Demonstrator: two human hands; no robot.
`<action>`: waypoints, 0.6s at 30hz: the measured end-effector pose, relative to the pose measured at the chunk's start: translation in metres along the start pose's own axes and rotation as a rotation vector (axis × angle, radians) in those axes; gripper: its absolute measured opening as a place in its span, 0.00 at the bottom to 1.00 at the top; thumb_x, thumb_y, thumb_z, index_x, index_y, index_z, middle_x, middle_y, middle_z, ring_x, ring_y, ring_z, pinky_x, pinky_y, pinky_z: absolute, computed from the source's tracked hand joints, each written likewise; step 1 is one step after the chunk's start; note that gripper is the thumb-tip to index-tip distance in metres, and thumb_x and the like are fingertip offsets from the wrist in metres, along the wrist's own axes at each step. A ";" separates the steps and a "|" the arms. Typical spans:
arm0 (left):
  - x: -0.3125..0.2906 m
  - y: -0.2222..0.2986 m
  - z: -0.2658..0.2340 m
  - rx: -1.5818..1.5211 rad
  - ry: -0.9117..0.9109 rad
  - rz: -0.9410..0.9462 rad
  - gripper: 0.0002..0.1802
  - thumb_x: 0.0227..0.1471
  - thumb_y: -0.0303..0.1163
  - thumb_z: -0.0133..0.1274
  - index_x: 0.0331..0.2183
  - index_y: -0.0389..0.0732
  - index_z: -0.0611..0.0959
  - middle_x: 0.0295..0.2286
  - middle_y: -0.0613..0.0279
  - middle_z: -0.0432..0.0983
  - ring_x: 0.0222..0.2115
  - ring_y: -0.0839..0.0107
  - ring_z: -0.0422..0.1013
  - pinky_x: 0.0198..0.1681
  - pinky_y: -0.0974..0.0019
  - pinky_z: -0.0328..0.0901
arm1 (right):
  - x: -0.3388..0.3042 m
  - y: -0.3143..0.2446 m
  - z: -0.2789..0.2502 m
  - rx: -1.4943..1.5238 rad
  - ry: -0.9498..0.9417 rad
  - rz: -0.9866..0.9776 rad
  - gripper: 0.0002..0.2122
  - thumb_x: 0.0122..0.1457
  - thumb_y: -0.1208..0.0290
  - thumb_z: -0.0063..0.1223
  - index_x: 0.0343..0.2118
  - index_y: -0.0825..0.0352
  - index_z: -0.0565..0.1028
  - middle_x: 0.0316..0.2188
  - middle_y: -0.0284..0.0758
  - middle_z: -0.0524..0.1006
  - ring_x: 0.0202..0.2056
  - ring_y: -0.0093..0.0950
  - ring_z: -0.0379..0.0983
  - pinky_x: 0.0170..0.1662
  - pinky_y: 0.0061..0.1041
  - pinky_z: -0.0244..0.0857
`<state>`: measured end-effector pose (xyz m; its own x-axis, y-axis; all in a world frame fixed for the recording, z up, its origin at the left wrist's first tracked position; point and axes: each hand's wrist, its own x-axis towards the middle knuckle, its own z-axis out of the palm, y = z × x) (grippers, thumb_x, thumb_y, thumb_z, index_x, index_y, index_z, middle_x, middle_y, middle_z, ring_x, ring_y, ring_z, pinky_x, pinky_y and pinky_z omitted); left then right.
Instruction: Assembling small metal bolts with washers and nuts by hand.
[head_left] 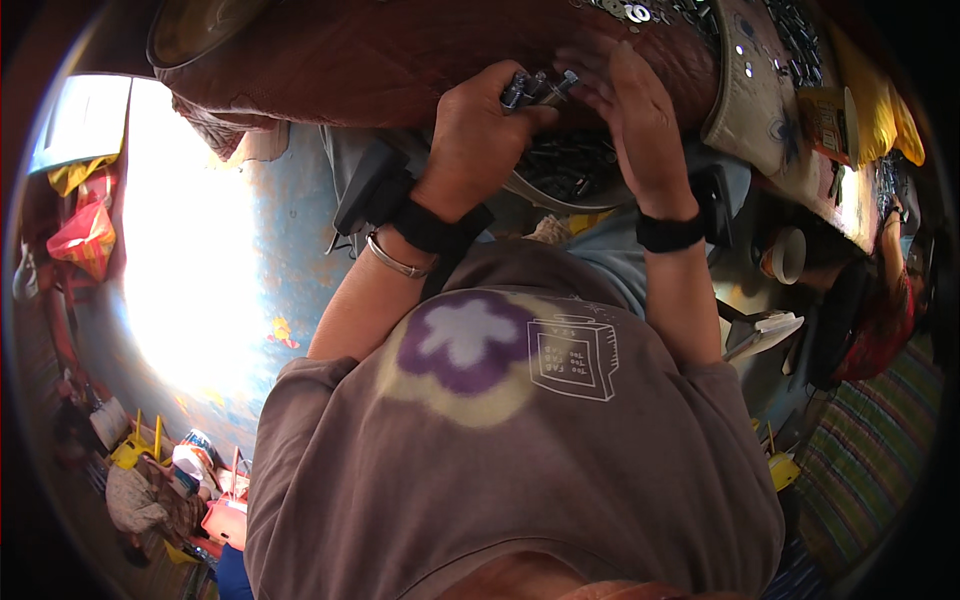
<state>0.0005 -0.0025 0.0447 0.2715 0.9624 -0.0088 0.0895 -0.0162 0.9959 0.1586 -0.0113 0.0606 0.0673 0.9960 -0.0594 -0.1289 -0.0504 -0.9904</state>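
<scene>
My left hand (485, 130) is closed round several shiny metal bolts (518, 92), which stick out between thumb and fingers. One bolt with a hex head (570, 77) points toward my right hand (642, 115). That hand is held up beside it, fingers stretched out and partly smeared by motion, and I see nothing gripped in it. Below both hands, a basin (530, 190) holds many dark metal pieces (570, 165), partly hidden by my hands and wrists.
A brown cover (380, 70) spreads along the far side, with flat washers (636, 13) at its far edge. On the right, a pale cloth (748, 110) bears loose small metal parts (795, 45). Another person's arm (892, 240) reaches in at far right. A person (150, 495) is at lower left.
</scene>
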 end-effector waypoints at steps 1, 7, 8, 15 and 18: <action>0.001 -0.001 0.003 -0.001 -0.005 0.004 0.04 0.44 0.24 0.56 0.25 0.38 0.76 0.14 0.73 0.65 0.14 0.86 0.59 0.16 0.76 0.56 | 0.003 0.004 0.002 0.245 -0.003 -0.005 0.18 0.59 0.64 0.47 0.47 0.73 0.68 0.44 0.40 0.72 0.45 0.26 0.69 0.47 0.20 0.61; 0.010 -0.017 -0.004 -0.002 -0.020 -0.033 0.06 0.44 0.25 0.57 0.27 0.39 0.75 0.14 0.70 0.67 0.13 0.84 0.61 0.14 0.77 0.56 | -0.058 -0.002 0.009 -0.131 -0.193 -0.134 0.25 0.65 0.64 0.32 0.60 0.72 0.48 0.61 0.43 0.50 0.62 0.35 0.48 0.61 0.32 0.45; 0.011 -0.018 -0.006 -0.042 -0.030 -0.078 0.07 0.45 0.26 0.57 0.27 0.39 0.75 0.14 0.70 0.68 0.13 0.84 0.61 0.14 0.77 0.56 | -0.063 -0.003 0.007 -0.024 -0.177 -0.126 0.25 0.64 0.65 0.32 0.60 0.72 0.47 0.61 0.43 0.49 0.62 0.35 0.46 0.62 0.32 0.44; 0.018 -0.024 0.019 -0.125 -0.147 -0.269 0.07 0.46 0.27 0.55 0.29 0.36 0.74 0.17 0.65 0.71 0.14 0.79 0.67 0.17 0.75 0.61 | -0.024 0.021 -0.029 -0.315 0.227 -0.170 0.21 0.62 0.64 0.42 0.53 0.73 0.62 0.50 0.43 0.67 0.52 0.32 0.64 0.54 0.28 0.57; 0.024 -0.035 0.025 -0.178 -0.155 -0.297 0.06 0.47 0.27 0.53 0.29 0.35 0.74 0.19 0.61 0.73 0.18 0.75 0.71 0.21 0.73 0.64 | -0.004 0.022 -0.038 -0.542 0.314 -0.306 0.17 0.57 0.66 0.49 0.46 0.72 0.69 0.40 0.44 0.74 0.43 0.33 0.71 0.45 0.28 0.63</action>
<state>0.0282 0.0148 0.0070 0.4020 0.8652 -0.2996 0.0216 0.3182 0.9478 0.1933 -0.0190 0.0338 0.3150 0.9068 0.2801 0.4478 0.1182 -0.8863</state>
